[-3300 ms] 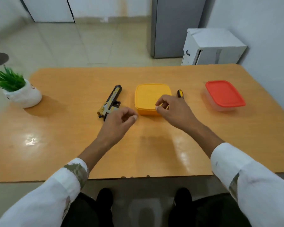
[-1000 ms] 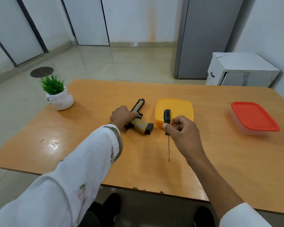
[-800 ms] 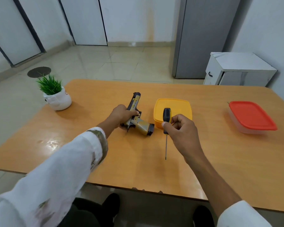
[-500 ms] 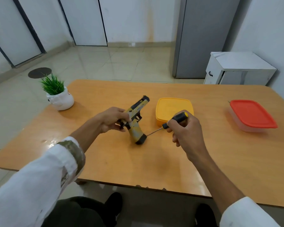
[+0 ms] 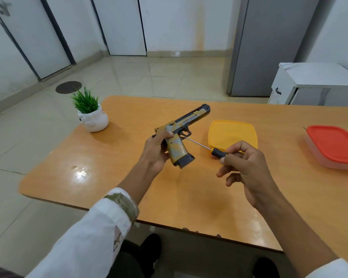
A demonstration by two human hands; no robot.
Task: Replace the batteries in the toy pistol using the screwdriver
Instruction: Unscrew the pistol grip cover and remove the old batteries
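My left hand (image 5: 156, 150) grips the yellow and black toy pistol (image 5: 182, 133) by the back of its grip and holds it above the table, barrel pointing up and to the right. My right hand (image 5: 244, 167) pinches the black and yellow handle of the screwdriver (image 5: 206, 147). The thin metal shaft runs up and to the left, and its tip touches the pistol just behind the trigger guard.
A yellow lidded box (image 5: 232, 133) lies on the orange table (image 5: 189, 187) right behind the screwdriver. A red lidded box (image 5: 335, 146) stands at the right edge. A small potted plant (image 5: 90, 113) sits at the far left corner. A white cabinet (image 5: 317, 84) stands beyond the table.
My left hand has lifted the pistol off the table and turned it upright. My right hand has swung the screwdriver from pointing down to pointing left at the pistol's grip.
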